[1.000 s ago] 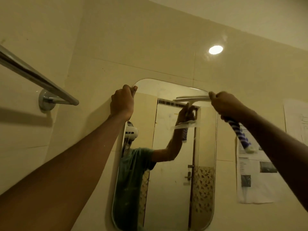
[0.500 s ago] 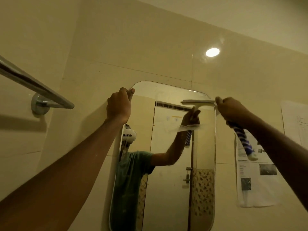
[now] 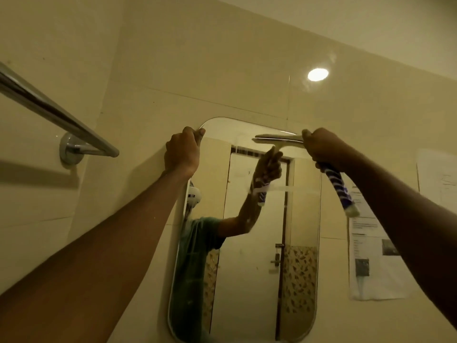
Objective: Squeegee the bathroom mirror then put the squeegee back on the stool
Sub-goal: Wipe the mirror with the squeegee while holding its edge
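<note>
Tiled bathroom: mirror (image 3: 259, 256), towel rail (image 3: 57, 115).

Your mirror (image 3: 249, 256) hangs upright on the tiled wall, a tall frameless pane with rounded corners, and there's a faint horizontal streak across its upper part. Your squeegee (image 3: 279, 139) sits right at the top edge, on the right side: pale blade level and against the glass, blue-and-white swirled handle slanting down to the right past the mirror's edge. The stool isn't in view from here.
</note>
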The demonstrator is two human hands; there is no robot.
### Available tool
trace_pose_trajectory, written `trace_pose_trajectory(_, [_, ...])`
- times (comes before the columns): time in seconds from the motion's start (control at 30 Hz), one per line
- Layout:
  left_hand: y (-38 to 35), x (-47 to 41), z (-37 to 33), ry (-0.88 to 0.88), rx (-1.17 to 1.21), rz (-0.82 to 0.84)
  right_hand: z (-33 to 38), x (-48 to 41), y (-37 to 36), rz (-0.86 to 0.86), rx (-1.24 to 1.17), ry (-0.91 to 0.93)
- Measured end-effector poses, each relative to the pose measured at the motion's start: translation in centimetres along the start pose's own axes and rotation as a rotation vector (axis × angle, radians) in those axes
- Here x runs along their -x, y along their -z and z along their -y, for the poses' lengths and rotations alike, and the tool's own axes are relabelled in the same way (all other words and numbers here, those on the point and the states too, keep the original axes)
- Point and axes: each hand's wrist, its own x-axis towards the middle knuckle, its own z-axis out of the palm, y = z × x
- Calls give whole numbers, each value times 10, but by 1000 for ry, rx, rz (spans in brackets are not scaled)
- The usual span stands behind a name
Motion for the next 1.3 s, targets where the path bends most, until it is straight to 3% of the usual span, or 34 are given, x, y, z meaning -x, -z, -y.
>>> trace_pose_trajectory(0.13, [-2,-3,3,33,27,21,-2,19,-31,24,14,0])
trace_pose_trajectory(0.3, [0,-3,3,41,35,45,-24,75,-61,189,94,3])
trace_pose_trajectory(0.47, [-1,-5,4,28,34,34,27,16,-19,-14,31,-4])
trace_pose_trajectory(0.73, [-1,-7,10,-6,93,48,-4,91,-81,166,36,-2])
trace_pose_trajectory(0.83, [2,-6,10,-22,116,63,22,56,-53,78,121,77])
trace_pose_trajectory(1.0, [5,-7,9,82,249,65,71,9,-42,-30,-62,48])
trace_pose_trajectory(1.17, [9,-13,16,111,341,193,34,88,-108,99,-50,12])
trace_pose_trajectory(1.23, [11,-10,16,124,382,213,35,97,-102,148,4,28])
trace_pose_trajectory(1.3, [13,-11,14,140,403,218,53,72,-82,87,45,88])
